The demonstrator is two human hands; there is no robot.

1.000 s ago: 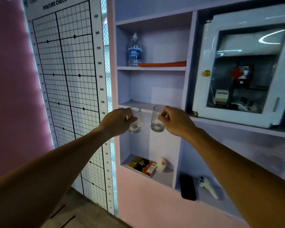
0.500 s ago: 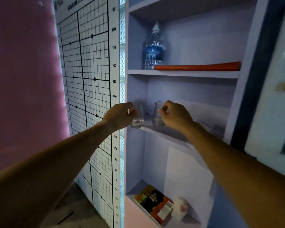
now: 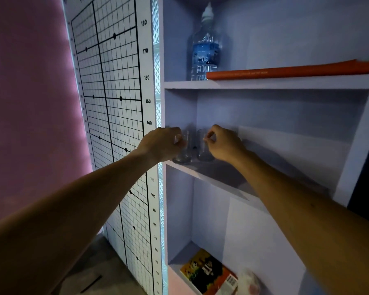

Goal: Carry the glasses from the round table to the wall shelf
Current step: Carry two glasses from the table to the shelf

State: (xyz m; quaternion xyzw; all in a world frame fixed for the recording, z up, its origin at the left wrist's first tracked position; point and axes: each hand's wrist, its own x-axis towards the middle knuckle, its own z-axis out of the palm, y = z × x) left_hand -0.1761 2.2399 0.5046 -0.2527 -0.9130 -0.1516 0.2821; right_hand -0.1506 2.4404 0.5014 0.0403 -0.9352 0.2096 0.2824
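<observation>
While the left hand (image 3: 162, 143) grips the left clear drinking glass (image 3: 182, 153) near its rim, that glass stands on the pale purple wall shelf (image 3: 217, 177), close to the front edge and left wall. Just beside it, the right hand (image 3: 224, 143) pinches the right clear drinking glass (image 3: 203, 151). Further right, the board is bare.
</observation>
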